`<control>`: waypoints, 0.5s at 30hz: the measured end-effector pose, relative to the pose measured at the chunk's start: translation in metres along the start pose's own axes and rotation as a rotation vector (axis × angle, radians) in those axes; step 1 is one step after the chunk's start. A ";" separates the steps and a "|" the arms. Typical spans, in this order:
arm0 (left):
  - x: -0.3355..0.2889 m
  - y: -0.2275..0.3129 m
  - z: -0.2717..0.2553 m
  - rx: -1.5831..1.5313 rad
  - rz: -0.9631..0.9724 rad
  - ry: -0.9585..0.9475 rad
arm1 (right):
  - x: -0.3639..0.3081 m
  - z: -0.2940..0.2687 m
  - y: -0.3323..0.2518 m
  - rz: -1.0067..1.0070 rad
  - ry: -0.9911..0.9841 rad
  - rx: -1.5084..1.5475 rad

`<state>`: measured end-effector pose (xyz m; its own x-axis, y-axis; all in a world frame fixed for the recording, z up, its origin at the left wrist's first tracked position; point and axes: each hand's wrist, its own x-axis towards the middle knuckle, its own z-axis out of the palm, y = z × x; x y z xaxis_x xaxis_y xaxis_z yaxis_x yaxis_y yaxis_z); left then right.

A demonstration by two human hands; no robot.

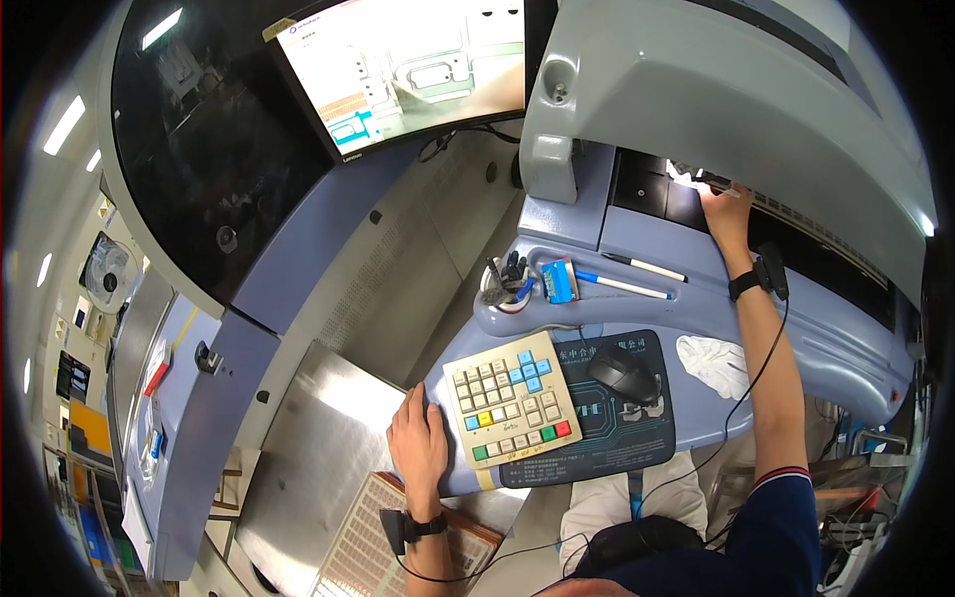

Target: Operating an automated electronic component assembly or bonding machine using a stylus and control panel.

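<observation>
The right hand (724,211) reaches up into the lit opening under the grey hood (696,109), its fingertips on a small dark part (718,182). Glare there washes out the fingers, so whether they pinch the part or only touch it cannot be told, and what the part is stays unclear. The hood's overhang hides the rest of the opening beyond the hand.

The left hand (418,443) lies flat, fingers together and holding nothing, on the edge of the blue ledge (637,249), just left of the keypad (512,403). Its palm covers the ledge's corner. Below its wrist lies a perforated tray (363,542), partly cut off by the lower edge of the view.

Right of the keypad a black mouse (624,373) sits on a dark mat (637,438). Between mouse and right forearm lies a white cloth (714,363). Below the right hand, on the ledge, lie two pens (637,277); further left stands a cup (505,289) of tools. A monitor (418,65) sits far above the left hand, its top cut off.
</observation>
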<state>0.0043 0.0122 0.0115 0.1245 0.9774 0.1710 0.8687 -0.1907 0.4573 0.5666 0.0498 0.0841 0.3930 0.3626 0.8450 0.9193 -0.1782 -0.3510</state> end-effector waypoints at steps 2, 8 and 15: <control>-0.001 0.000 0.000 0.003 -0.003 -0.008 | -0.003 -0.001 -0.005 0.037 -0.057 0.031; -0.001 0.000 -0.001 0.000 -0.002 -0.003 | -0.002 -0.001 0.003 0.037 -0.007 0.072; -0.001 0.000 -0.001 0.005 -0.004 0.005 | -0.002 0.000 0.004 -0.022 -0.005 0.028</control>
<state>0.0039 0.0108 0.0118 0.1187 0.9777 0.1734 0.8714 -0.1863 0.4539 0.5692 0.0486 0.0809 0.3724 0.3708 0.8508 0.9281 -0.1447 -0.3432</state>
